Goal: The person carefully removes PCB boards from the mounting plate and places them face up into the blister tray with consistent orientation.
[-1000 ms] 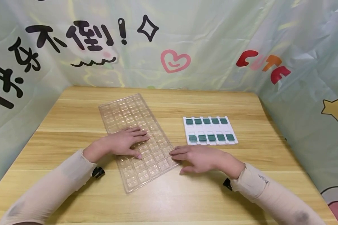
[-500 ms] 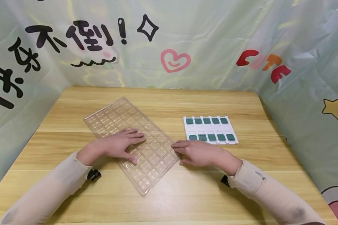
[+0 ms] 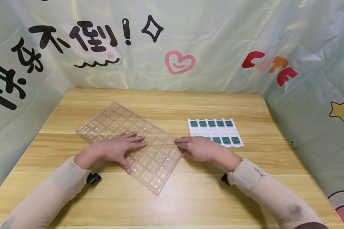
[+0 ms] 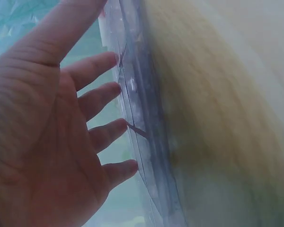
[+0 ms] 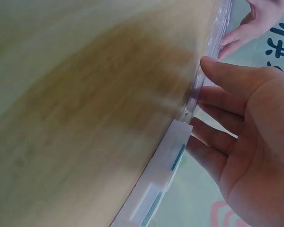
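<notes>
A clear plastic tray (image 3: 160,156) with rows of small rectangular pockets lies slantwise on the table. My left hand (image 3: 116,149) rests across it with fingers spread, the thumb reaching its near long edge. In the left wrist view, the fingertips of the left hand (image 4: 47,132) meet the tray's surface (image 4: 137,85). My right hand (image 3: 202,149) touches the tray's right end near the corner, its fingers extended together. The right wrist view shows the right hand (image 5: 260,137) with thumb and fingertips along that edge, uncurled.
A white holder (image 3: 210,131) with two rows of green square chips (image 3: 220,123) lies right of the clear tray, its near left part hidden behind the right hand. Wooden table (image 3: 177,210) lies beneath. Printed cloth (image 3: 212,38) hangs behind and at both sides.
The clear tray has turned counterclockwise, its far end swinging left and its near end right. My right hand has moved away from me with the tray's corner; my left hand has shifted slightly left.
</notes>
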A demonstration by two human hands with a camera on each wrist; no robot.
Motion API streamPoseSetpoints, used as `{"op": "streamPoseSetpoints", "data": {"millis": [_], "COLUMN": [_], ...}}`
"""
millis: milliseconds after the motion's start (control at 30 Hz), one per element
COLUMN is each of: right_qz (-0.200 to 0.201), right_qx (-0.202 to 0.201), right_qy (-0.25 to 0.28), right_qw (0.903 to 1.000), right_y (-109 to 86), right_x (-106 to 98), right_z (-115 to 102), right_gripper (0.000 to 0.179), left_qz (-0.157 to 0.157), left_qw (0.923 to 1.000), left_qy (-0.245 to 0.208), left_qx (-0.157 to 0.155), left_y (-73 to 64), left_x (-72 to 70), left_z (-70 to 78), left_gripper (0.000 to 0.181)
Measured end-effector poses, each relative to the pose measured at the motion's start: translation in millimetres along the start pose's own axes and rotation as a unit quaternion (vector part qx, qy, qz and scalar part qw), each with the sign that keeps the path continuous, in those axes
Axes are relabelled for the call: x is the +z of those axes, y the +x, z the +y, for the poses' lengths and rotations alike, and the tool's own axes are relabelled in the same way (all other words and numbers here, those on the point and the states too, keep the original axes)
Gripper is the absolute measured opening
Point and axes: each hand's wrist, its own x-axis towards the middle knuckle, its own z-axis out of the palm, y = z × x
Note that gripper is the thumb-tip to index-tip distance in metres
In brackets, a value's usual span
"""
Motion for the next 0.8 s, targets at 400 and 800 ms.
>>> {"op": "streamPoseSetpoints", "data": {"millis": [400, 800], "right_qz": [0.051, -0.004], "right_qx": [-0.030, -0.057], "right_qy": [0.012, 0.012], "right_qw": [0.9982, 0.9983], "right_y": [-0.8, -0.9], "right_x": [2, 6], "right_z": [-10, -34], "right_gripper": [0.052, 0.059], "left_qz": [0.013, 0.015], "left_qw": [0.9993, 0.9938], "left_qy": [0.003, 0.020], "left_qx": [-0.035, -0.108], "left_y": [2.2, 3.0], "left_x": [0.0, -1.0], "left_z": [1.0, -1.0], "left_gripper": [0.107, 0.103]}}
